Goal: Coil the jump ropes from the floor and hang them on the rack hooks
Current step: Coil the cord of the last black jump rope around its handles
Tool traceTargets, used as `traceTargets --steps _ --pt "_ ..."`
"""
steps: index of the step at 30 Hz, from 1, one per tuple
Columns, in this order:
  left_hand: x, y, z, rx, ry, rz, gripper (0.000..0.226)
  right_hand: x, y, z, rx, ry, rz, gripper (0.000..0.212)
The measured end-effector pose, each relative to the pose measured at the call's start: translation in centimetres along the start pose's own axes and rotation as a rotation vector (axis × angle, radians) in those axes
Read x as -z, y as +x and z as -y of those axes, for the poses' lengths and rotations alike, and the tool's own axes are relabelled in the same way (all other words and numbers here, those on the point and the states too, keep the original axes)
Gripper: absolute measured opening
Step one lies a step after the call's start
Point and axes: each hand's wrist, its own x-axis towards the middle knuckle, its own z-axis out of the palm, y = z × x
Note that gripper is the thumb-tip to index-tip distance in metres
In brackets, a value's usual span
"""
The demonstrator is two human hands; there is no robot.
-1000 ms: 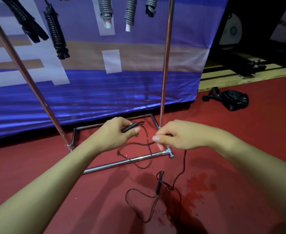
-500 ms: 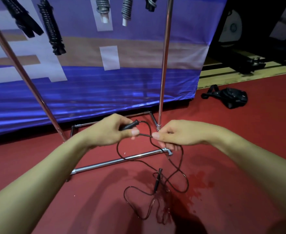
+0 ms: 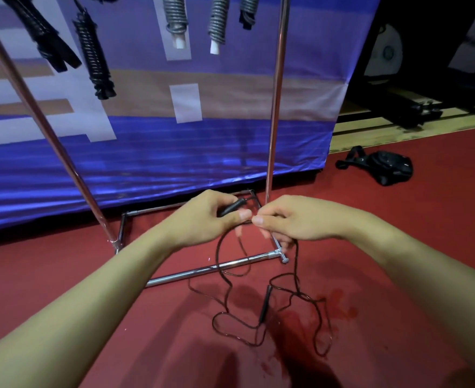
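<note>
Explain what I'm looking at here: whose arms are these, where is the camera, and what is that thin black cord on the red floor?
There is no machine: a person wears a camera on the head, looking down at their own two bare arms. The left hand grips one black handle of a jump rope. The right hand pinches the thin cord right beside it. The rest of the cord lies in loose loops on the red floor, with the second handle among them. Behind stands a chrome rack, where coiled ropes already hang.
</note>
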Motion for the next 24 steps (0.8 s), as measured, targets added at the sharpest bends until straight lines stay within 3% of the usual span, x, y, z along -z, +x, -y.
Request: traceTargets --steps 4,8,10,13,16,21,24 --pt "1.1 -0.6 -0.2 0.014 -0.012 0.109 0.045 0.6 -0.8 -0.4 -0.017 0.05 0.022 0.047" --pt "3.4 -1.5 2.0 0.069 0.023 0.099 0.045 2.1 -1.8 -2.7 -0.238 -0.351 0.238 0.062" --pt "5.0 -2.4 4.2 0.125 0.082 0.035 0.046 2.8 -2.3 -4.2 -0.347 -0.46 0.248 0.067" --pt "5.3 -3.0 5.8 0.213 0.147 0.052 0.04 3.1 -2.5 -4.4 -0.222 -0.339 0.132 0.063" --pt "3.7 -2.2 4.1 0.187 0.195 0.069 0.046 2.4 -2.1 -2.4 -0.07 -0.166 0.091 0.045" --pt "-0.7 -1.4 -0.1 0.118 -0.147 0.114 0.032 0.5 -0.5 -0.2 0.046 -0.227 -0.005 0.038" --pt "-1.6 -1.3 -0.2 0.114 -0.084 0.083 0.036 0.0 -0.3 -0.3 0.049 -0.26 -0.121 0.039"
